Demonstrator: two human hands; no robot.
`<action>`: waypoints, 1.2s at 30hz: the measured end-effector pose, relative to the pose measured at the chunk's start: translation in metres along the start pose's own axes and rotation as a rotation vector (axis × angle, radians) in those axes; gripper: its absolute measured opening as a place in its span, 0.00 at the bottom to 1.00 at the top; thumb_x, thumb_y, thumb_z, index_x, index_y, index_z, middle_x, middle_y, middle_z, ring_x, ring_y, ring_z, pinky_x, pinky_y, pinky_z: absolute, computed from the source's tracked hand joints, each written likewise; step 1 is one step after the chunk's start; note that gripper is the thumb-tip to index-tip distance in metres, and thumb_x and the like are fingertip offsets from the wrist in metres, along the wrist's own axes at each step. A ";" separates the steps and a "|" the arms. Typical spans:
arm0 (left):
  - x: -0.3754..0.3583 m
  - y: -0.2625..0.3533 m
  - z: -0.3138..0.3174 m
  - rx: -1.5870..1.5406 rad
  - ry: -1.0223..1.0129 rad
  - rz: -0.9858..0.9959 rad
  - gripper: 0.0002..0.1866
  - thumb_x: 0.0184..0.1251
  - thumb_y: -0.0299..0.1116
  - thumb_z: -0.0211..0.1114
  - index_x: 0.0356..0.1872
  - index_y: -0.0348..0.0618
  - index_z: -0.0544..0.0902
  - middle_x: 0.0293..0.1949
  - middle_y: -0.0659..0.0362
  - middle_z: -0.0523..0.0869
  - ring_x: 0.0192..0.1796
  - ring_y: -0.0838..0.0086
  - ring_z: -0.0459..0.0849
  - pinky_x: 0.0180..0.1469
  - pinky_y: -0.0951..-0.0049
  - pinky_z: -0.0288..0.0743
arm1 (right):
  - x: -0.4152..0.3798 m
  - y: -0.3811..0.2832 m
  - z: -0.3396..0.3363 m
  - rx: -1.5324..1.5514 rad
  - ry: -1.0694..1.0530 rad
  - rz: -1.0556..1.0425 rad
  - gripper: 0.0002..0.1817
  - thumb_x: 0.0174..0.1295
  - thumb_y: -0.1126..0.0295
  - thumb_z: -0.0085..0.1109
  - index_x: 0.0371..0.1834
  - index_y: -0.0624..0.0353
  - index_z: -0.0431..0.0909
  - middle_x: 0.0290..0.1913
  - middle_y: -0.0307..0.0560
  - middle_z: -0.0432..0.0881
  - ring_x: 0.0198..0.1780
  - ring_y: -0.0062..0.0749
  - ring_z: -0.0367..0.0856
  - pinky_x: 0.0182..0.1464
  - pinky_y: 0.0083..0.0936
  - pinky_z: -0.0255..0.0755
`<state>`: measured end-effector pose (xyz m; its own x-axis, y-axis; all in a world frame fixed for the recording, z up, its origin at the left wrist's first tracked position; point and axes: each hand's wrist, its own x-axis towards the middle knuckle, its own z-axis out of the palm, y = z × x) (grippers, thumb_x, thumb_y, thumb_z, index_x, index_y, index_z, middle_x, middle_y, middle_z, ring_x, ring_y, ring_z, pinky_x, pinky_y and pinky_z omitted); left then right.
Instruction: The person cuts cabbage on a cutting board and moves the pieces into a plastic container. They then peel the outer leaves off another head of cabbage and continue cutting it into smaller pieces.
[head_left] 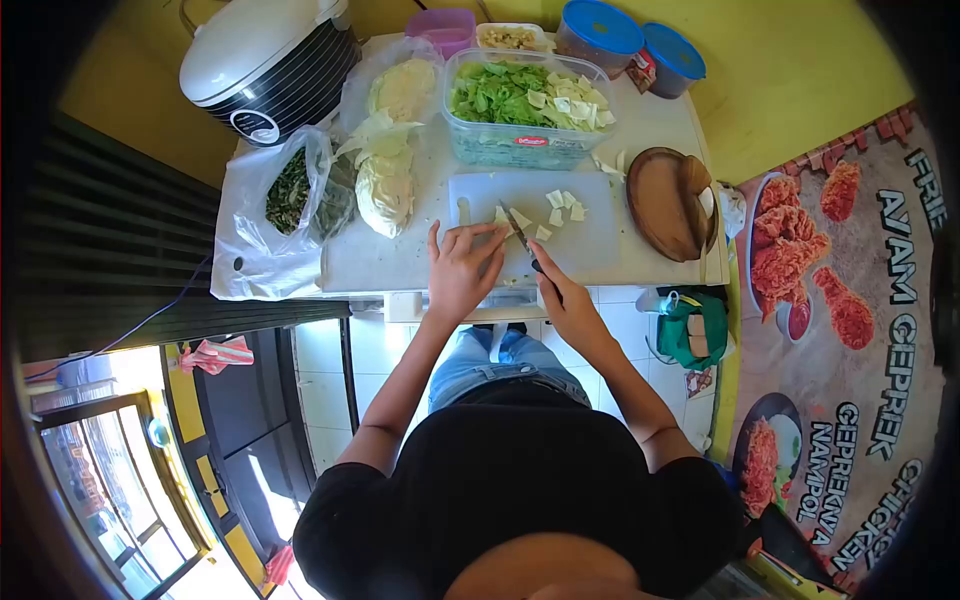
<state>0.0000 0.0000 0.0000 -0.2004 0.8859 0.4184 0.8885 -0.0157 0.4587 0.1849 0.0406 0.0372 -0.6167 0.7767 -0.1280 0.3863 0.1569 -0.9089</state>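
My right hand (570, 310) is closed round the dark handle of a knife (518, 225), its blade pointing away from me over a white cutting board (597, 235). At the blade's left side, my left hand (460, 268) holds a small pale piece of cabbage (501, 215) against the board with its fingertips; the fingers partly cover it. Cut cabbage squares (566, 206) lie to the right of the blade. Beyond the board stands a clear plastic container (525, 155) with green leaves and cabbage pieces inside.
Left of the board lie a cabbage half (385, 190) and a plastic bag (262, 262) with dark leaves. A rice cooker (265, 60) stands at the back left. To the right is a wooden mortar (655, 205); blue-lidded tubs (603, 28) stand at the back.
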 end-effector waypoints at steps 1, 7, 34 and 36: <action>0.000 0.000 0.001 -0.002 0.018 0.006 0.14 0.63 0.35 0.66 0.50 0.55 0.86 0.50 0.68 0.83 0.53 0.70 0.77 0.71 0.46 0.48 | -0.001 0.000 0.000 -0.022 -0.010 0.016 0.27 0.74 0.69 0.45 0.75 0.45 0.57 0.36 0.58 0.78 0.31 0.36 0.72 0.43 0.24 0.69; -0.002 -0.001 0.003 -0.056 0.069 -0.002 0.13 0.62 0.36 0.67 0.48 0.55 0.87 0.46 0.70 0.85 0.50 0.73 0.78 0.72 0.47 0.48 | -0.004 0.011 0.011 -0.155 0.038 -0.052 0.28 0.73 0.69 0.44 0.76 0.43 0.54 0.27 0.65 0.77 0.28 0.55 0.80 0.39 0.39 0.73; -0.001 0.000 0.005 -0.028 0.121 -0.017 0.12 0.61 0.34 0.67 0.46 0.55 0.88 0.45 0.72 0.85 0.52 0.75 0.78 0.72 0.44 0.46 | -0.039 0.010 -0.020 -0.154 0.022 0.121 0.28 0.74 0.71 0.44 0.76 0.38 0.57 0.22 0.47 0.70 0.24 0.22 0.65 0.32 0.21 0.67; 0.000 0.000 0.005 -0.040 0.124 -0.016 0.12 0.61 0.34 0.68 0.46 0.54 0.88 0.45 0.72 0.86 0.51 0.75 0.78 0.72 0.46 0.45 | -0.039 0.010 -0.022 -0.143 0.049 0.130 0.28 0.74 0.71 0.44 0.76 0.38 0.57 0.22 0.46 0.70 0.25 0.21 0.63 0.33 0.20 0.66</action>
<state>0.0017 0.0021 -0.0039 -0.2660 0.8223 0.5030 0.8679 -0.0227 0.4962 0.2274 0.0255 0.0421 -0.5228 0.8242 -0.2176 0.5558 0.1361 -0.8201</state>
